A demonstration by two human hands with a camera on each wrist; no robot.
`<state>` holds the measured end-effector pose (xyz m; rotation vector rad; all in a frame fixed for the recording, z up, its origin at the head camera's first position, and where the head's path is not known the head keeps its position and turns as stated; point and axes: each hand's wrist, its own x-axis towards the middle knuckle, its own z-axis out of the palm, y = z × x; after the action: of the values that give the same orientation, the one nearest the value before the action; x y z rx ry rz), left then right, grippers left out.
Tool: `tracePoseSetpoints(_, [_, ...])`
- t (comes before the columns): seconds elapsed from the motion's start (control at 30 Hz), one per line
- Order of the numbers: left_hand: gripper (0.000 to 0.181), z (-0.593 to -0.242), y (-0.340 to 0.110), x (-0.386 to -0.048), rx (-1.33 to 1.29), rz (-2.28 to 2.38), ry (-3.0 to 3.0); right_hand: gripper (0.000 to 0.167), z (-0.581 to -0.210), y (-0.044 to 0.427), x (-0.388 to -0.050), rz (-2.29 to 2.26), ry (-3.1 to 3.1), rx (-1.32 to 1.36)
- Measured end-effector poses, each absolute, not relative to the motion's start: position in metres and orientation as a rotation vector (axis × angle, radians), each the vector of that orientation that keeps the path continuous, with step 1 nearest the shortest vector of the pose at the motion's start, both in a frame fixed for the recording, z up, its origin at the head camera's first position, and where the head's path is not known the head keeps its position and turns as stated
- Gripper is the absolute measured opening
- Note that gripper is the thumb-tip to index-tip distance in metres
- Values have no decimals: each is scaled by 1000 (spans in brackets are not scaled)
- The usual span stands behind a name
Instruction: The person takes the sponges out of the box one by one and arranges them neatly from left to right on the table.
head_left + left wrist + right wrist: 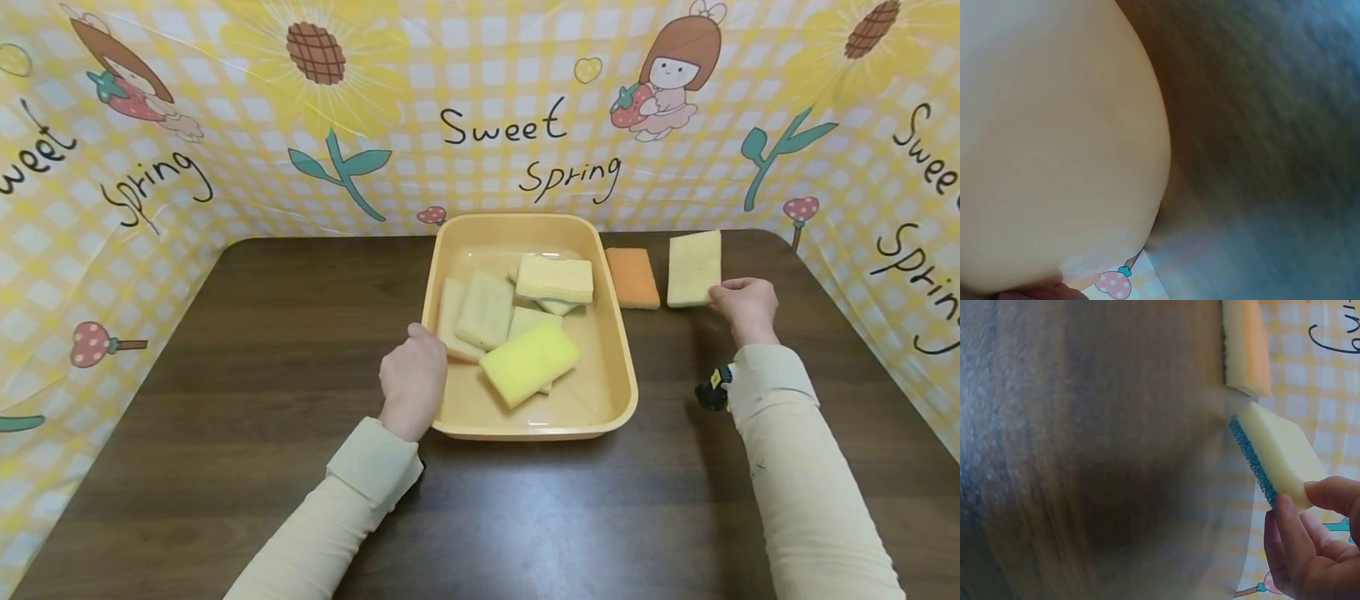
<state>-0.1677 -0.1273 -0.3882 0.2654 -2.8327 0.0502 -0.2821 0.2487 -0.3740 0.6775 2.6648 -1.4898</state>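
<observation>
My left hand grips the left rim of a yellow plastic tub; its fingertips are hidden in the head view. In the left wrist view the tub's wall fills much of the picture. Several sponges lie in the tub, among them a bright yellow sponge on top and a thick cream sponge at the back. Right of the tub, my right hand pinches a pale sponge by its near corner, thumb against fingers. A blue scouring layer shows on that sponge in the right wrist view.
An orange-topped sponge lies on the dark wooden table between the tub and the pale sponge. A yellow checked cloth with printed figures hangs round the table's back and sides.
</observation>
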Motion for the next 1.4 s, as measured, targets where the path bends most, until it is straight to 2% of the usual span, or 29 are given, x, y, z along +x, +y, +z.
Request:
tracePoseSetpoints(0.47, [15, -389, -129, -166, 229, 93, -2761, 50, -380, 245, -285, -1270, 2796, 680])
tracePoseSetpoints(1.4, [13, -388, -128, -164, 225, 114, -2722, 46, -391, 245, -286, -1231, 2810, 729])
